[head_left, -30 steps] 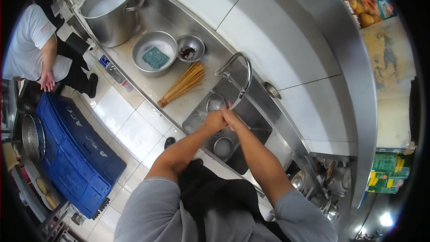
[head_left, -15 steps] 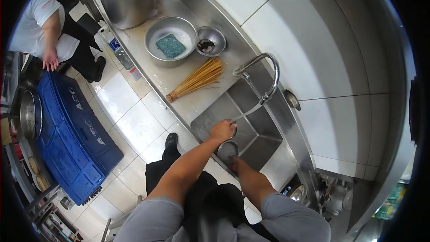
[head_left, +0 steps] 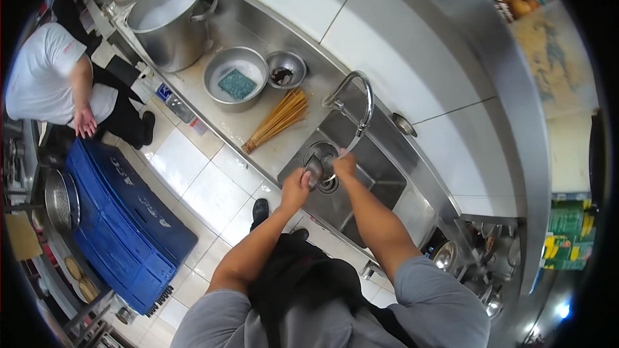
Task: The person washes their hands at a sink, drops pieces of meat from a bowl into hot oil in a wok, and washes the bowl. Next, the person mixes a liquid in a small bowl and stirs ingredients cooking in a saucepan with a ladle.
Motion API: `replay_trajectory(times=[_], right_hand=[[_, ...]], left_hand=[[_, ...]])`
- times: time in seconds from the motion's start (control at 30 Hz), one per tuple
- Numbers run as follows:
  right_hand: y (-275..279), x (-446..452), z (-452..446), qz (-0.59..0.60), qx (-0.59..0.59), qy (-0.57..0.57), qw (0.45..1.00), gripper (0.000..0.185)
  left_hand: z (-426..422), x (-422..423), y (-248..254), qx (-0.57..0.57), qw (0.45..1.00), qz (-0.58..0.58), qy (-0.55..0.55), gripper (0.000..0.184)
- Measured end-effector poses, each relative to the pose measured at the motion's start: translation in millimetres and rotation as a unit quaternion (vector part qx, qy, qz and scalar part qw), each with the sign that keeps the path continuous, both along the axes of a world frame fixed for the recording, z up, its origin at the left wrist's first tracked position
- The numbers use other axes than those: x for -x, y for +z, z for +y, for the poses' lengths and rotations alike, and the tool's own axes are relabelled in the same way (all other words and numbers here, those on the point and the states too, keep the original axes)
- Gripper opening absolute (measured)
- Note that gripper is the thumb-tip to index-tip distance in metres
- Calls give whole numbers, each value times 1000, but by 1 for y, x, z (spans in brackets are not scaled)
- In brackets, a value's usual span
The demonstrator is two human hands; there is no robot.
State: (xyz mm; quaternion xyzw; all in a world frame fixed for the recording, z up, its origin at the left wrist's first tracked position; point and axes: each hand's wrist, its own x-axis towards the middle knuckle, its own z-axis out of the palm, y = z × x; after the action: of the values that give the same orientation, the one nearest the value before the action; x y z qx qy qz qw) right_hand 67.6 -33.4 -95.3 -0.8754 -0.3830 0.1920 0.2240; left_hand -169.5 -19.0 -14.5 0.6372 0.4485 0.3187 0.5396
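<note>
My left hand [head_left: 296, 188] is closed on a small round metal vessel [head_left: 314, 171], tilted over the sink [head_left: 380, 187]. Whether the vessel has a handle is unclear. My right hand [head_left: 345, 165] is beside it, fingers curled, under the water stream [head_left: 352, 145] from the curved faucet [head_left: 365, 100]. Against the right fingers, a shiny rounded shape [head_left: 327, 152] shows, too blurred to name. Below the hands lies the sink drain [head_left: 329, 185].
On the counter lie a bamboo-stick brush [head_left: 277, 121], a basin [head_left: 213, 93] with a green scouring pad [head_left: 236, 84], a small bowl [head_left: 298, 69] and a large pot [head_left: 169, 45]. A person [head_left: 58, 77] stands left, by a blue chest [head_left: 122, 219].
Both hands have moved farther over the sink. The right hand has gone from low beside the vessel to the stream; the left has turned the vessel over on its side. The view has shifted.
</note>
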Motion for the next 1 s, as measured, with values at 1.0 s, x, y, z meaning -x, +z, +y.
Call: replay_trajectory(times=[1.0], right_hand=[[121,13,-63,597,-181,-309,718,50]], left_hand=[[40,-33,80,-405,844,14,-351,35]])
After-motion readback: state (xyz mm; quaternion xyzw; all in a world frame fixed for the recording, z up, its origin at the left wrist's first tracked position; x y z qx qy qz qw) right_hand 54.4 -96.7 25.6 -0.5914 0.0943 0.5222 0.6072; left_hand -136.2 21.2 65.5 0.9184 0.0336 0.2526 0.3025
